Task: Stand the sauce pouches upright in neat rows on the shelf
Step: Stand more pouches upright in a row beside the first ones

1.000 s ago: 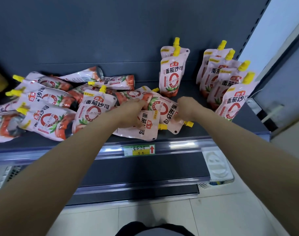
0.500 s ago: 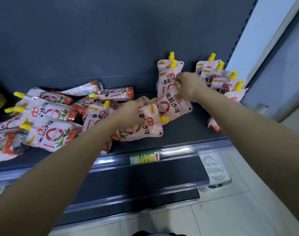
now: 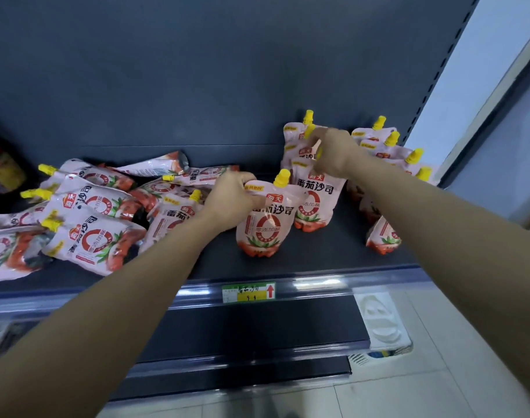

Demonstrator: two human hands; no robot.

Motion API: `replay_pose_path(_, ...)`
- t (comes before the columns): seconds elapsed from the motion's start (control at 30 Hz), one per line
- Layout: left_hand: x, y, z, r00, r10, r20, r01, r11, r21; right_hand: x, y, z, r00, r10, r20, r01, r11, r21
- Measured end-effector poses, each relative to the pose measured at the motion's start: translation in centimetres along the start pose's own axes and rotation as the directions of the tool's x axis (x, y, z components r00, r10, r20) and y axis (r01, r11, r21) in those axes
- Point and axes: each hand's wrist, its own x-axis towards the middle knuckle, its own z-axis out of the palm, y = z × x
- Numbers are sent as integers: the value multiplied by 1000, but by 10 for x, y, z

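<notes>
Pink tomato sauce pouches with yellow caps fill a dark shelf. My left hand grips the top left corner of an upright pouch at the shelf's middle. My right hand holds the top of a second upright pouch just behind it, in front of two more standing pouches. A row of several upright pouches stands at the right, partly hidden by my right forearm. Several pouches lie flat in a heap on the left.
A yellow and green price tag sits on the shelf's front rail. The dark back panel rises behind the pouches. Dark packets show at the far left. A white plastic piece lies below right, above a tiled floor.
Both hands picked pouches up from the flat pile and turned them upright. The right hand's pouch went to the back row; the left hand's pouch now stands in front of it.
</notes>
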Motion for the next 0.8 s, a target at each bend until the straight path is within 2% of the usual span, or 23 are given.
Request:
replay_pose_path(0.07, 0, 3, 5, 1000, -12, -26, 12, 1000, -12, -2, 8, -6, 998, 26, 58, -25, 999, -29)
replay_pose_path(0.13, 0, 6, 9, 998, -29, -49, 29, 999, -14, -5, 19, -8, 982, 65, 180, -52, 996, -73)
replay_pose_path(0.2, 1, 8, 14, 997, -52, -58, 50, 998, -30, -7, 30, -7, 960, 76, 268, -81, 997, 7)
replay_pose_path(0.23, 1, 9, 16, 996, -63, -62, 60, 997, -40, -6, 34, -5, 963, 67, 260, -78, 996, 32)
replay_pose_path(0.33, -2, 12, 25, 993, -85, -86, 80, 995, -63, -4, 38, -2, 992, 14, 123, -4, 997, -81)
replay_pose_path(0.4, -3, 15, 31, 992, -96, -87, 88, 992, -95, 1, 39, 0, 998, 0, 62, 5, 997, -82)
replay_pose_path(0.63, -6, 22, 48, 982, -124, -144, 95, 977, -190, 14, 43, 5, 999, -33, 14, 33, 998, -59)
replay_pose_path(0.7, -6, 24, 54, 980, -125, -152, 93, 975, -204, 17, 45, 5, 998, -38, 46, 40, 998, -44)
replay_pose_path(0.8, -3, 27, 62, 977, -129, -168, 94, 975, -199, 15, 46, -1, 991, -66, 120, 79, 991, -110)
